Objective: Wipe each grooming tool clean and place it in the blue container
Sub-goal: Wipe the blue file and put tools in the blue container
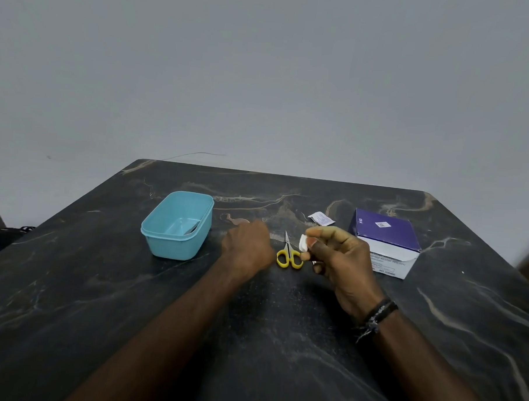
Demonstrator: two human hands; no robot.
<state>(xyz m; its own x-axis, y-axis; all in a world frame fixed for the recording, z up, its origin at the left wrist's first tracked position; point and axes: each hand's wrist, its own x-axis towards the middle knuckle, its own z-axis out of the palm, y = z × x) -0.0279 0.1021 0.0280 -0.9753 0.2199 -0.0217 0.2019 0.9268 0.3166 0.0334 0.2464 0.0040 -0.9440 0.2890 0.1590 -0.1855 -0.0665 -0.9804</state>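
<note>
Dark marbled table (101, 299) against a grey wall; blue container (177, 225) sits left of centre, open top, a dark flat tool (193, 228) lying inside against its right wall, too small to identify. Scissors (289, 253) with yellow handles lie flat on the table between the two hands, blades closed and pointing away from the person. Left hand (247, 248) is just left of the scissors, back of hand up, fingers curled under; cannot tell if it touches or holds anything. Right hand (339, 261) is raised just right of the scissors, thumb and forefinger pinching a small white wipe (303, 243), other fingers loosely bent; dark bracelet (376, 316) on that wrist. A small metal piece shows just below the right fingers, mostly hidden. Torn white sachet (321, 218) lies beyond the scissors; purple-and-white box (385, 242) of swabs stands right of it, near the right hand.
</note>
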